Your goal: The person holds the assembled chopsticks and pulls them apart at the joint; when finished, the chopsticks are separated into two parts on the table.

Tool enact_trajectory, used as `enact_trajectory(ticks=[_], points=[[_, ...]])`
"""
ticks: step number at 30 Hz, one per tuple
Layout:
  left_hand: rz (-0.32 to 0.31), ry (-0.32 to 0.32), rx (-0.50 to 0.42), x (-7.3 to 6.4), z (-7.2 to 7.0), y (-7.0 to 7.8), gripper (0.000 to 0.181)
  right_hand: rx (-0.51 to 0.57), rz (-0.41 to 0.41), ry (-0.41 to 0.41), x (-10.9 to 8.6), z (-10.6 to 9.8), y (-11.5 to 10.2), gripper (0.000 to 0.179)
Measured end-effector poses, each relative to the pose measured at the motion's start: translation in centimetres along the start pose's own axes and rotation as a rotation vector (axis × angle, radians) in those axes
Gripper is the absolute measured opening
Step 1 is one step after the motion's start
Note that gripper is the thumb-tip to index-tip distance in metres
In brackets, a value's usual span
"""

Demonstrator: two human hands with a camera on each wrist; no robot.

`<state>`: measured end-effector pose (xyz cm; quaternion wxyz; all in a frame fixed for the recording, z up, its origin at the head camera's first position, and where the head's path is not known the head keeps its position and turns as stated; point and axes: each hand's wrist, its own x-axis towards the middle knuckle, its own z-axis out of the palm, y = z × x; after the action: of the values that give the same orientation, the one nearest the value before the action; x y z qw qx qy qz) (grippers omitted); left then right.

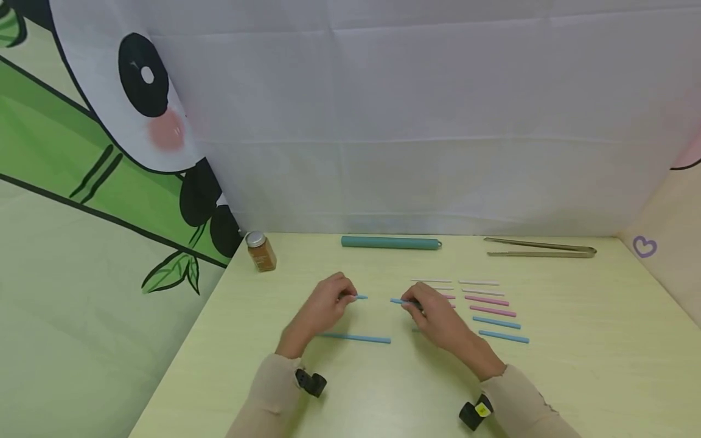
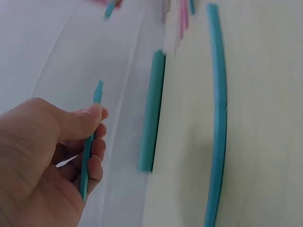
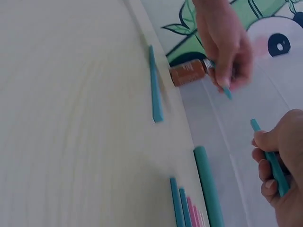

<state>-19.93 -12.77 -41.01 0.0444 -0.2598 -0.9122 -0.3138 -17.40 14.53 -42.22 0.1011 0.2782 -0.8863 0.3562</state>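
My left hand [image 1: 325, 301] pinches a short blue stick [image 2: 85, 165] between thumb and fingers. A narrower tip juts out past the thumb, pointing towards the other hand. My right hand [image 1: 435, 313] grips a second blue stick [image 3: 277, 172], whose end points back at the first. A gap separates the two facing ends, both above the table. Below the hands lies a longer blue stick [image 1: 361, 338] with a fine seam across it in the left wrist view. Under and beside my right hand, several more sticks are partly hidden.
Right of my right hand lie rows of blue sticks [image 1: 504, 336], pink sticks [image 1: 493, 311] and thin white sticks [image 1: 479, 282]. Along the back are a jar with a silver lid [image 1: 263, 254], a teal tube [image 1: 390, 243] and metal tongs [image 1: 539, 250]. A white cloth wall [image 1: 383, 182] stands behind.
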Motion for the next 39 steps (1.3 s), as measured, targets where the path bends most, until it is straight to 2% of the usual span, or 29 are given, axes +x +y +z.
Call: enact_trajectory(ticks=[3, 5, 8, 12, 17, 21, 27, 32, 36, 39], points=[[-0.093, 0.113, 0.016, -1.1, -1.7, -2.2, 0.004, -0.019, 0.054, 0.082, -1.2, -1.9, 2.2, 0.006], [-0.144, 0.144, 0.014, -1.9, -2.7, -3.2, 0.003, -0.047, 0.059, 0.125, -2.1, -3.2, 3.5, 0.009], [-0.161, 0.12, 0.0, -2.3, -3.5, -3.6, 0.004, -0.096, 0.023, 0.155, -3.4, -4.6, 4.7, 0.011], [-0.174, 0.089, -0.013, -2.2, -2.9, -2.9, 0.005, -0.137, -0.009, 0.178, -4.9, -5.7, 5.3, 0.014], [-0.165, 0.038, -0.048, -1.7, -0.9, -0.8, 0.007, -0.182, -0.015, 0.206, -6.8, -6.8, 6.1, 0.019], [-0.115, -0.054, -0.073, -1.4, 1.2, 1.3, 0.011, -0.195, -0.036, 0.215, -8.3, -7.6, 6.9, 0.023], [-0.018, -0.148, -0.027, -0.7, 5.0, 4.2, 0.014, -0.217, -0.049, 0.163, -10.0, -8.2, 7.8, 0.029], [0.063, -0.195, 0.025, 0.2, 7.7, 6.5, 0.018, -0.208, -0.05, 0.11, -11.0, -8.1, 8.5, 0.033], [0.079, -0.204, 0.039, 0.5, 9.4, 8.1, 0.02, -0.181, -0.06, 0.078, -11.7, -7.7, 8.9, 0.034], [0.079, -0.186, 0.042, 0.7, 10.5, 9.0, 0.02, -0.173, -0.03, 0.051, -11.9, -7.5, 8.8, 0.032]])
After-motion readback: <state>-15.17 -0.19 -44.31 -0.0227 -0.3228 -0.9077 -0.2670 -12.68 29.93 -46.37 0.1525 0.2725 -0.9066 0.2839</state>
